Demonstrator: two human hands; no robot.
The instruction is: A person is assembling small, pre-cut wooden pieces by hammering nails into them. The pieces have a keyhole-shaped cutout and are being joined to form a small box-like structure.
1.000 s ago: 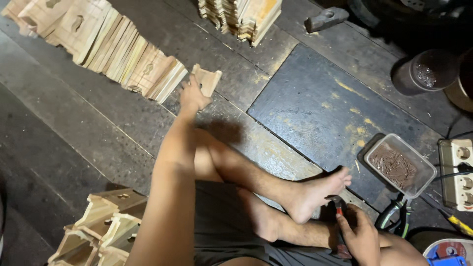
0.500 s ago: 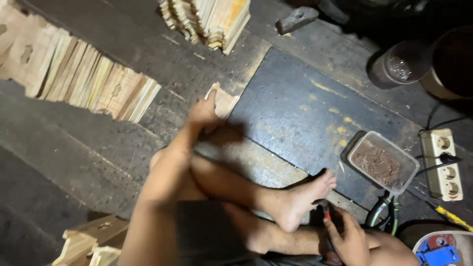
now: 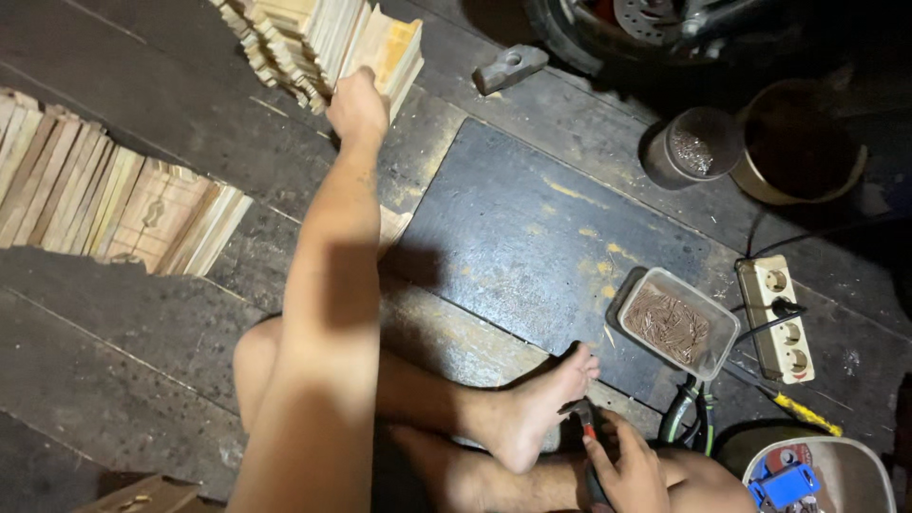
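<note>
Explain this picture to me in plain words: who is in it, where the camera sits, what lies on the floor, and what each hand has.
There is no machine here: a person sits on a dark plank floor, and the camera on their head looks down at their arms and legs. The left hand reaches forward to a stack of cut wooden pieces. The right hand, by the foot, grips a dark-handled tool; what kind is unclear. Another row of wooden pieces lies at left. At right are a clear tray of nails, a power strip and a hammer head.
</note>
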